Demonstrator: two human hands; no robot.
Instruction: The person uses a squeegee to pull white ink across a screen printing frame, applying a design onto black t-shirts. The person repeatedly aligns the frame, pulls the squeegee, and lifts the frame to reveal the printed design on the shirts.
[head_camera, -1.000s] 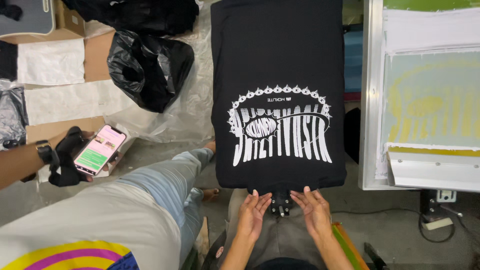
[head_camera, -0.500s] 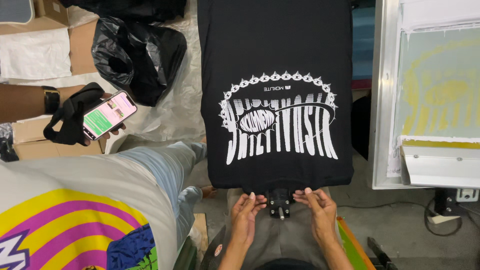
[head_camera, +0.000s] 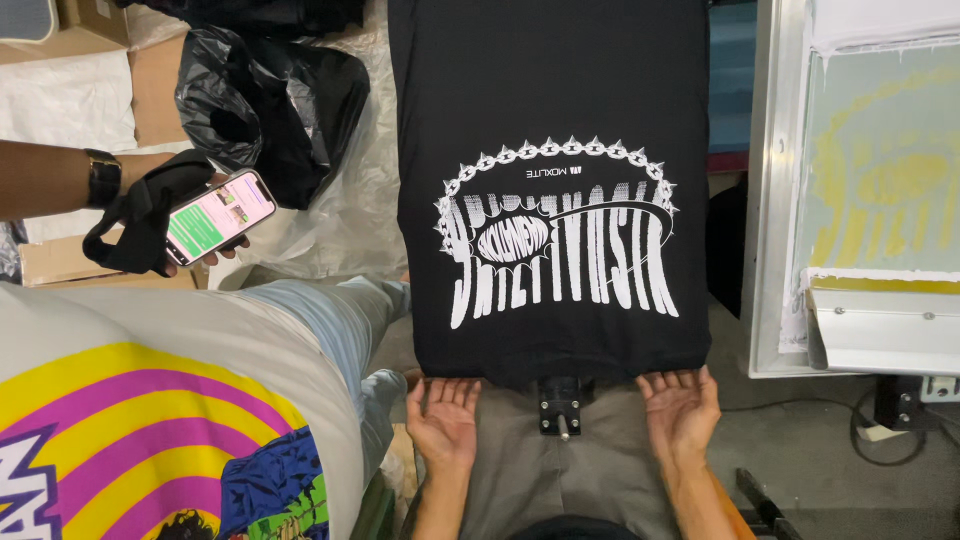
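Black T-shirt (head_camera: 550, 120) with white print lies flat, stretched over press platen, bracket (head_camera: 560, 403) under near hem. We judge fabric light, soft, limp; wet ink may smear, so grip hem corners, not print. Our left hand (head_camera: 443, 420) and right hand (head_camera: 682, 410) open, palms up, apart, fingertips at hem, gripping nothing. Bystander's hand holds phone (head_camera: 220, 215) at left; printing screen (head_camera: 880, 190) at right.

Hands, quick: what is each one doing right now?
Left hand: open, palm up, holding nothing, fingertips at the black shirt hem.
Right hand: open, palm up, empty, fingertips at the hem.
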